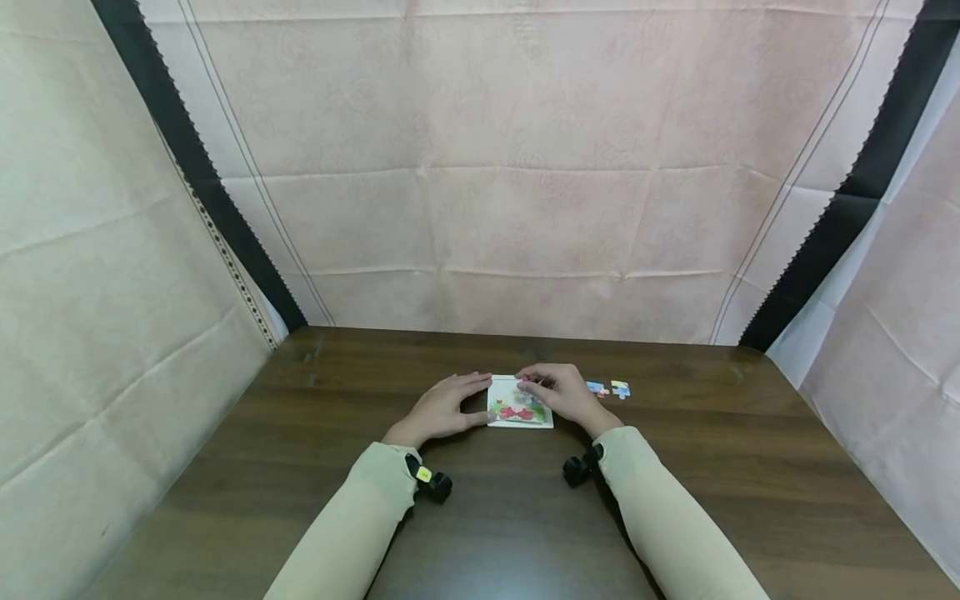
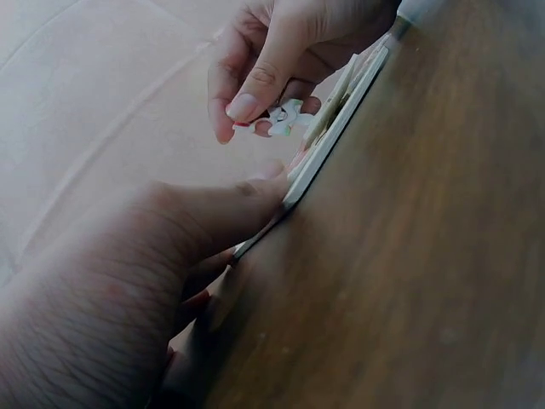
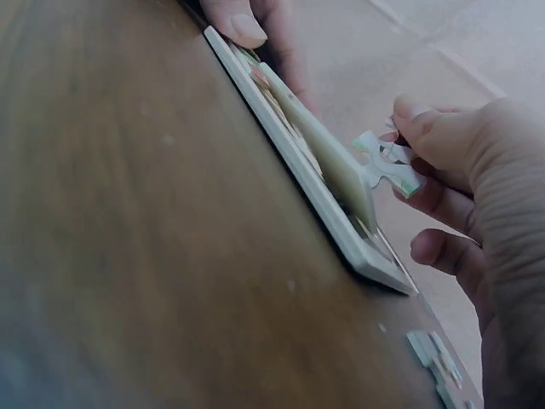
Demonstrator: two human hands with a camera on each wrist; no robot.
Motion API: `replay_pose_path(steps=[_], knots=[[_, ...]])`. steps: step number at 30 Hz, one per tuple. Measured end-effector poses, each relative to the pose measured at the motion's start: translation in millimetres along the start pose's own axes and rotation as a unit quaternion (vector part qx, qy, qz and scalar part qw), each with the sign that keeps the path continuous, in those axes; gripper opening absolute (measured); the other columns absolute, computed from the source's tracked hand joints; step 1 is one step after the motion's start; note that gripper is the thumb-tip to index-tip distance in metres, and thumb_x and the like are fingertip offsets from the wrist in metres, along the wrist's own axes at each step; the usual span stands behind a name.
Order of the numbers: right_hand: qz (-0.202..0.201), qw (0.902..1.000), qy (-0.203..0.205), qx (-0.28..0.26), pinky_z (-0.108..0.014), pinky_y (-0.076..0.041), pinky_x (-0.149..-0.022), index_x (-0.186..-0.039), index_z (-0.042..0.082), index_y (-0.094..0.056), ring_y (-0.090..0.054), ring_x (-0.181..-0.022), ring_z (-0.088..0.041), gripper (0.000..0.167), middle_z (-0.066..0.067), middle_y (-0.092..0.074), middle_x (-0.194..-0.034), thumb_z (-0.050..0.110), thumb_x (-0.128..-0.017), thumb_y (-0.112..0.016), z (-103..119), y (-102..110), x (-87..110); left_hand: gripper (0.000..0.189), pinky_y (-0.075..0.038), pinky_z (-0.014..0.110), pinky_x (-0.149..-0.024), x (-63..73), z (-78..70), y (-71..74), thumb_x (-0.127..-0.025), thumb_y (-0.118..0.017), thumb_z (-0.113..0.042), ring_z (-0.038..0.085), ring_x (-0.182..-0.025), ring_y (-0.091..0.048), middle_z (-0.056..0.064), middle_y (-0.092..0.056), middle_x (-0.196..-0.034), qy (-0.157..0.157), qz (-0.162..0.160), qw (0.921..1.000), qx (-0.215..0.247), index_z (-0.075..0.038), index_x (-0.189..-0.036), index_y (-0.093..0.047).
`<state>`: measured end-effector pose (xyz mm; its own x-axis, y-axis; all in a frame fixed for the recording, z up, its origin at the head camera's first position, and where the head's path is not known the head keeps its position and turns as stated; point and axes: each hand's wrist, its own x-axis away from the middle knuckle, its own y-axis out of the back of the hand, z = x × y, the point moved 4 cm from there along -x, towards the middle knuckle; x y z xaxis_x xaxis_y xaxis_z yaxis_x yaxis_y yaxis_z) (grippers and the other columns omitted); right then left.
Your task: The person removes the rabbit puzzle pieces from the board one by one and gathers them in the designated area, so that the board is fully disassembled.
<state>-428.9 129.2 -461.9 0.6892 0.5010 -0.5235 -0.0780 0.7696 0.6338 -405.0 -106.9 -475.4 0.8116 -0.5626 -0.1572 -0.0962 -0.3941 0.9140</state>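
Observation:
A small jigsaw puzzle in a white frame lies on the table, with a green and red picture. My left hand is at its left side, thumb touching the near left edge and fingers stretched toward the far left corner. Above the frame's right part, my right hand pinches a puzzle piece between thumb and fingertips. A flat section of the puzzle stands tilted up out of the frame, right beside the pinched piece.
Two loose puzzle pieces, one nearer and one farther right, lie on the brown wooden table to the right of my right hand. Pale cloth walls rise behind the table and at both sides.

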Motion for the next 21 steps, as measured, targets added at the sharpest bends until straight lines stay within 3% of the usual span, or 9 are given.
replay_pose_path(steps=[6,12,21], knots=[[-0.010,0.9997,-0.019,-0.007,-0.029,-0.054,-0.062,-0.109,0.011,-0.078,-0.064,-0.070,-0.009,0.022,0.012,-0.072,-0.091,0.026,-0.098,-0.068,-3,12,9.0,0.083,-0.017,0.043,-0.123,-0.3,1.3,-0.1,-0.090,-0.058,-0.070,0.019,-0.149,-0.030,0.000,-0.037,-0.160,0.000,-0.003,1.0000,-0.008,-0.022,-0.156,-0.040],[-0.023,0.9988,-0.044,-0.002,-0.030,-0.055,-0.061,-0.109,0.010,-0.077,-0.066,-0.072,-0.009,0.020,0.011,-0.073,-0.093,0.024,-0.097,-0.070,-15,35,30.7,0.083,-0.017,0.042,-0.123,0.4,3.2,-2.7,-0.090,-0.057,-0.071,0.017,-0.149,-0.029,-0.002,-0.036,-0.160,0.003,-0.003,0.9999,-0.012,-0.024,-0.156,-0.040],[-0.050,0.9953,-0.073,0.041,-0.028,-0.055,-0.061,-0.103,0.013,-0.077,-0.066,-0.072,-0.009,0.014,0.010,-0.071,-0.086,0.020,-0.092,-0.077,-30,74,60.0,0.084,-0.018,0.043,-0.123,0.1,1.4,-1.8,-0.090,-0.057,-0.071,0.018,-0.149,-0.030,-0.002,-0.037,-0.160,0.001,-0.007,0.9999,-0.008,-0.024,-0.156,-0.040]])
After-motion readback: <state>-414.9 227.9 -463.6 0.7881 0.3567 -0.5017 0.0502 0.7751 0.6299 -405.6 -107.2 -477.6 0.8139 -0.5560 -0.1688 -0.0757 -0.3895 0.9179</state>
